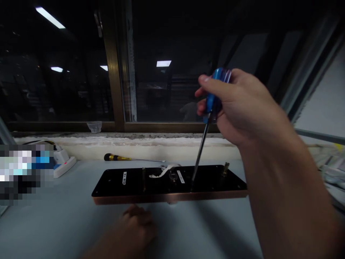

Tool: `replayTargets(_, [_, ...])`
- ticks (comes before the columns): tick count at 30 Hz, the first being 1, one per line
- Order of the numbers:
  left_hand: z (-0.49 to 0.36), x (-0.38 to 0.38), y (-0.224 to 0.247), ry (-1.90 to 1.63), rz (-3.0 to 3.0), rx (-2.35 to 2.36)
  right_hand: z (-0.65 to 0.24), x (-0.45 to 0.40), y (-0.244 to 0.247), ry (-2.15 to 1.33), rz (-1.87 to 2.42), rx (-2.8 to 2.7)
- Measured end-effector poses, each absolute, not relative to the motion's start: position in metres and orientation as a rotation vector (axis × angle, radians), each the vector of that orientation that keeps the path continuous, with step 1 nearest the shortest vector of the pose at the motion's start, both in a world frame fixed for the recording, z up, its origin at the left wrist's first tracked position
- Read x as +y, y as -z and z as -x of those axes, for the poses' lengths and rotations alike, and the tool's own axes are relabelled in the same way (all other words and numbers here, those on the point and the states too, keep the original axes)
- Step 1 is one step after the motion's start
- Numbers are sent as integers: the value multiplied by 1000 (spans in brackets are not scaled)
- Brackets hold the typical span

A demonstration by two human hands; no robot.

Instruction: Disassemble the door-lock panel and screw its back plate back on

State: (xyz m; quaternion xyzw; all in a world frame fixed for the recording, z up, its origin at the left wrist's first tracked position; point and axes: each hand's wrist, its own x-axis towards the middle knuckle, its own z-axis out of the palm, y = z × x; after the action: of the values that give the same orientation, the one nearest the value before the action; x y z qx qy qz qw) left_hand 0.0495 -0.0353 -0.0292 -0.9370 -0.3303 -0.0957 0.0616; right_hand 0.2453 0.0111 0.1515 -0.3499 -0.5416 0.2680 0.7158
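Observation:
My right hand (226, 97) is closed around the blue handle of a screwdriver (201, 151). The shaft slants down to the left, and its tip meets the black plate near the front edge. That plate is the top of a long, flat panel (161, 187) with a copper-coloured rim, lying on the table. Two brass posts stand up from it, one left of centre (143, 178) and one at the right (225, 169). A white ribbon-like strip (164, 171) lies over its middle. Blurred and dim, my left hand (138, 223) is by the panel's front edge with fingers curled; what they hold, if anything, is hidden.
Behind the panel lies a second screwdriver (129, 158) with a yellow and black handle. A white power strip (64, 167) with a plug is at the left on the table (67, 216). A small clear plastic cup (94, 126) stands on the window sill (188, 136).

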Motion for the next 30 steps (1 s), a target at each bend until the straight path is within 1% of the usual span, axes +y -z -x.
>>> replayTargets(3, [-48, -35, 32, 356, 2804, -937, -245, 10, -152, -635, 772, -1246])
replayTargets(6, [-48, -36, 34, 251, 2784, -925, -244, 9, -152, -647, 723, -1292])
replayTargets(8, [-48, -35, 36, 247, 2761, -921, -243, 7, -153, -608, 713, -1273])
replayTargets(11, [-48, -34, 40, 354, 2716, -882, -242, 5, -154, -538, 764, -1212])
replayTargets(14, [-48, -34, 43, 519, 2699, -893, -244, 5, -155, -573, 831, -1186])
replayTargets(17, [-48, -34, 45, 682, 2741, -952, -245, 5, -155, -579, 761, -1209])
replayTargets(19, [-48, -34, 45, 739, 2749, -971, -245, 6, -154, -483, 749, -1221])
replayTargets(22, [-48, -36, 45, 696, 2759, -962, -243, 10, -153, -402, 804, -1199])
replayTargets(26, [-47, -36, 53, 666, 2757, -1007, -241, 16, -152, -552, 764, -1212])
replayTargets(30, [-48, -36, 56, 641, 2839, -1161, -239, 17, -150, -519, 766, -1181])
